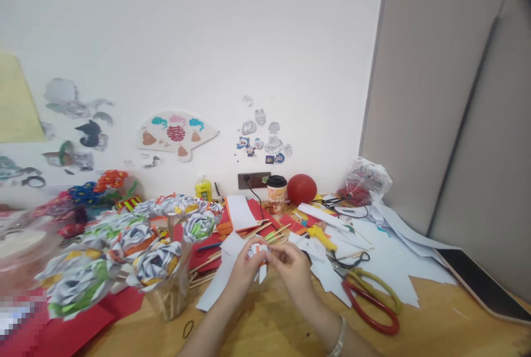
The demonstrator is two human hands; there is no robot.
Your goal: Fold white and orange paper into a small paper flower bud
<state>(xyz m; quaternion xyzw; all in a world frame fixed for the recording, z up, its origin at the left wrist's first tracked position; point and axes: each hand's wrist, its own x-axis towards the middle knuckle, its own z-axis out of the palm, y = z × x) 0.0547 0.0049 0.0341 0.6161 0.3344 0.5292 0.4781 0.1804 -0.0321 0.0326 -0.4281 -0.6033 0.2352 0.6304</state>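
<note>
Both hands, left hand [244, 269] and right hand [291, 266], pinched half-rolled paper flower [258, 251] above tabletop [265, 324], holding curl tight. Scissors [371, 301] lay just right; finished bouquet [136, 246] left.

A small rolled white-and-orange paper flower [258, 252] sits upright, pinched above the wooden table.

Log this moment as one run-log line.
left hand: holds small white-and-orange rolled paper flower | right hand: pinches same flower | nearby: red-handled scissors, finished paper roses | surface: wooden table
</note>
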